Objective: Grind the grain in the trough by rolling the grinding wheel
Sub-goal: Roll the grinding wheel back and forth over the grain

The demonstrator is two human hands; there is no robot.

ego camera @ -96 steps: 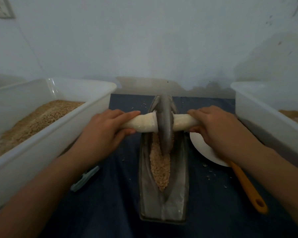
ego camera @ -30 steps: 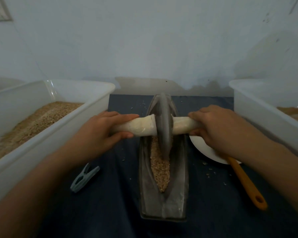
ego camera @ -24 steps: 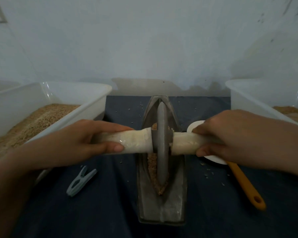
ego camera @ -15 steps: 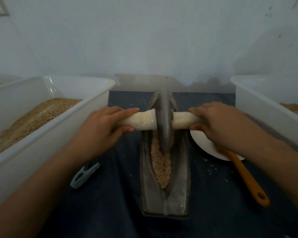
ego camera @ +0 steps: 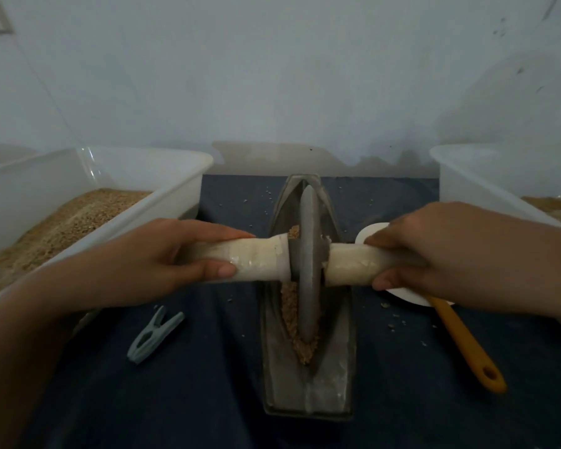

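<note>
A grey boat-shaped trough (ego camera: 332, 380) lies lengthwise in the middle of the dark cloth. Brown grain (ego camera: 290, 311) fills its groove. The grey disc of the grinding wheel (ego camera: 307, 270) stands upright in the groove, over the near half of the grain. A pale wrapped axle (ego camera: 259, 259) runs through the disc to both sides. My left hand (ego camera: 162, 257) is closed around the left end of the axle. My right hand (ego camera: 441, 251) is closed around the right end.
A white tub (ego camera: 175, 189) with grain stands at the left, another white tub (ego camera: 467, 186) at the right. A white scoop with an orange handle (ego camera: 463, 345) lies right of the trough. A pale green clothes peg (ego camera: 154, 333) lies at its left. Loose grains dot the cloth.
Half a second ago the wheel was at the far end of the trough. It has rolled toward me along the groove, both hands coming back with the axle.
</note>
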